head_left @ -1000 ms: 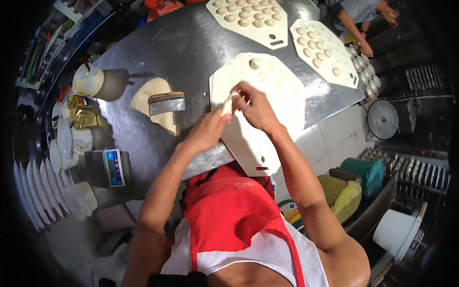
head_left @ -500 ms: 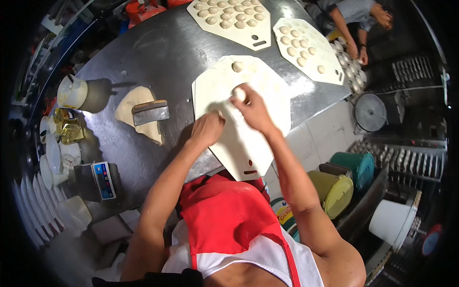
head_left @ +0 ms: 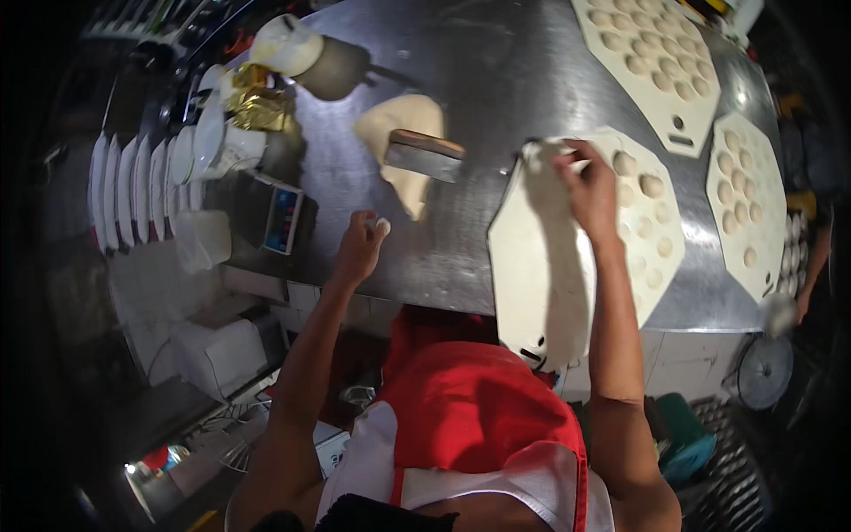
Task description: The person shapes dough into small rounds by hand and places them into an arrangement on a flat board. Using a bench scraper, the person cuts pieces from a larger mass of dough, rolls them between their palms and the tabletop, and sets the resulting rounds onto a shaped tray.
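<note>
My left hand [head_left: 359, 248] is raised near the front edge of the metal table, its fingers closed on a small pale piece of dough [head_left: 383, 227]. Over the far left part of a cream board [head_left: 523, 266], my right hand [head_left: 589, 191] has its fingers half curled and apart, with nothing visible in them. Beside it on the board sit two dough balls [head_left: 651, 185], with round pale marks near them. Left of the board a flat slab of dough [head_left: 403, 115] lies on the table, a wooden-handled dough scraper [head_left: 425, 158] resting on it.
Two more boards with rows of dough balls stand at the far right, one [head_left: 660, 80] behind the other [head_left: 745, 204]. At left are a white tub [head_left: 286, 44], gold foil packs [head_left: 257, 97], a scale [head_left: 282, 217] and stacked white trays [head_left: 128, 191]. A person's arm [head_left: 817, 262] shows at right.
The view has swung left. My right hand has let go of its dough ball, now beside the first one, and moved to the board's far left. My left hand has moved left off the board.
</note>
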`<state>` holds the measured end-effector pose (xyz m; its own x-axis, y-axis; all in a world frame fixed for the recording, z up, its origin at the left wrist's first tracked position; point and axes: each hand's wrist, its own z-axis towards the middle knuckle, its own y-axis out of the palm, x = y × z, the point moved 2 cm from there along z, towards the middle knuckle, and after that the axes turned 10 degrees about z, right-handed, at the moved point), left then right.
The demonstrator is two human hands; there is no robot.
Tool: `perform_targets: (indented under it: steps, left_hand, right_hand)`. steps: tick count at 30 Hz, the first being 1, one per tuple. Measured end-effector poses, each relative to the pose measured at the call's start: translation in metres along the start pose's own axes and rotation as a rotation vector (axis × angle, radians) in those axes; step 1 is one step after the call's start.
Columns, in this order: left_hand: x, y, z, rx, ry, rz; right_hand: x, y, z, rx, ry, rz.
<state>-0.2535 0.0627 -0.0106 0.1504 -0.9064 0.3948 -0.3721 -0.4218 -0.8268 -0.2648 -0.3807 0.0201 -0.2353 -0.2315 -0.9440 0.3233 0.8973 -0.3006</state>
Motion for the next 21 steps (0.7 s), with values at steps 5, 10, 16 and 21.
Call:
perform_targets:
  steps: [5, 10, 16, 21]
  left_hand:
    - [0.016, -0.057, 0.098, 0.181, 0.1, -0.01]
    - [0.0, -0.046, 0.196, 0.282, 0.272, -0.303]
    - [-0.003, -0.018, 0.233, 0.296, 0.213, -0.423]
    - [-0.006, -0.022, 0.223, 0.184, 0.233, -0.527]
  right_hand:
    - [-0.027, 0.169, 0.039, -0.221, -0.328, -0.214]
    - [-0.018, 0.213, 0.05, -0.334, -0.386, -0.488]
    - [-0.115, 0.251, 0.007, -0.392, -0.138, -0.595]
    - [-0.121, 0.35, 0.083, -0.416, -0.558, -0.767]
